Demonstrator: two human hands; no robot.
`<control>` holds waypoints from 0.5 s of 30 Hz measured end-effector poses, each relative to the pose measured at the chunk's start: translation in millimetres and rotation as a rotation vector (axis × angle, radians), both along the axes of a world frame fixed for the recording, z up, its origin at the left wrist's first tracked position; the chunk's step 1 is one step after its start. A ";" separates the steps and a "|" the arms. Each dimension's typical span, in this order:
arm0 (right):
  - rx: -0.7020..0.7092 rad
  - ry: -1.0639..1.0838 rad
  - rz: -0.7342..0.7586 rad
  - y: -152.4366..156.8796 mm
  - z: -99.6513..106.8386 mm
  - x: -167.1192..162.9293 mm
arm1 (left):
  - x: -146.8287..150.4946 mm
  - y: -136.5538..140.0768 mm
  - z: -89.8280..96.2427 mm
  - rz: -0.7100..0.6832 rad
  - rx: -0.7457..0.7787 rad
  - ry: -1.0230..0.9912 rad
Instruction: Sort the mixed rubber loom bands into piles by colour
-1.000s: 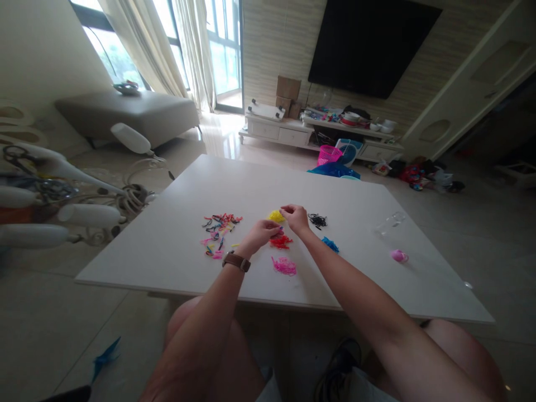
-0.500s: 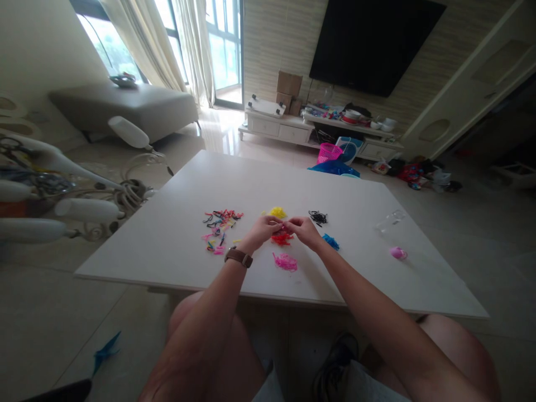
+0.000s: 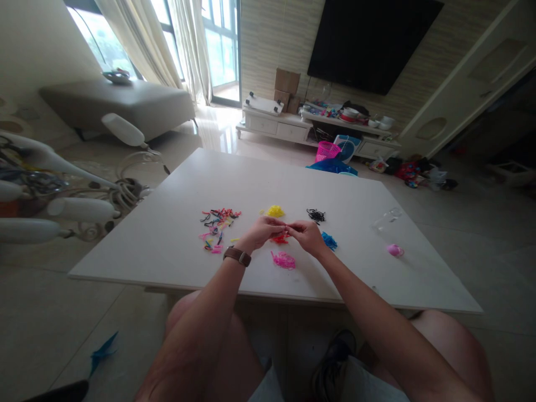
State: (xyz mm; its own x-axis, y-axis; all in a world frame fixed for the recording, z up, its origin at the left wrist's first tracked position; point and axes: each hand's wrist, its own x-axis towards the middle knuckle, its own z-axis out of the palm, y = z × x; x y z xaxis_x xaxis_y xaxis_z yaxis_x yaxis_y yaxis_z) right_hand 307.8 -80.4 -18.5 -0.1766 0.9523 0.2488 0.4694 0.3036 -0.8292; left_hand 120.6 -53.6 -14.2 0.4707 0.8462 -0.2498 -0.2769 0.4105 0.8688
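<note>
My left hand (image 3: 267, 230) and my right hand (image 3: 305, 234) meet fingertip to fingertip over the table (image 3: 243, 178). Both are closed in a pinch; whatever lies between the fingers is too small to make out. Just below them is a pile of red bands (image 3: 280, 239), partly covered by the hands. Around it lie yellow bands (image 3: 275, 211), black bands (image 3: 316, 215), blue bands (image 3: 329, 240) and pink bands (image 3: 283, 259), which look like small rubber bands. A loose mixed-colour heap (image 3: 216, 226) spreads to the left of my left hand.
On the table's right side are a clear plastic container (image 3: 387, 220) and a pink-purple round object (image 3: 395, 250). A white lamp fixture with several arms (image 3: 84, 209) stands close on the left. Beyond the far edge are a pink basket (image 3: 328, 151) and a low cabinet (image 3: 276, 127).
The fingertips of both hands have drawn closer together over the red pile. The whole view has shifted slightly; the piles look unchanged.
</note>
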 end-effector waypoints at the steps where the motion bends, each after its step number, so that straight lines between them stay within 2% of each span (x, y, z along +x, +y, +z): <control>1: 0.060 -0.060 -0.004 -2.7 2.4 0.5 | 0.4 -0.7 0.1 -0.015 0.007 0.002; 4: 0.185 -0.170 -0.028 -10.0 9.3 2.9 | 0.7 -2.4 -0.6 -0.054 0.043 0.043; 9: 0.245 -0.183 -0.146 -16.1 14.8 25.2 | 0.2 -2.5 -4.5 -0.130 0.103 0.160; 11: 0.239 -0.170 -0.239 -17.9 14.3 44.9 | 0.6 -2.4 -6.6 -0.157 0.191 0.238; 15: 0.207 -0.152 -0.523 -26.1 5.2 92.2 | 2.9 -6.0 -10.9 -0.260 0.490 0.468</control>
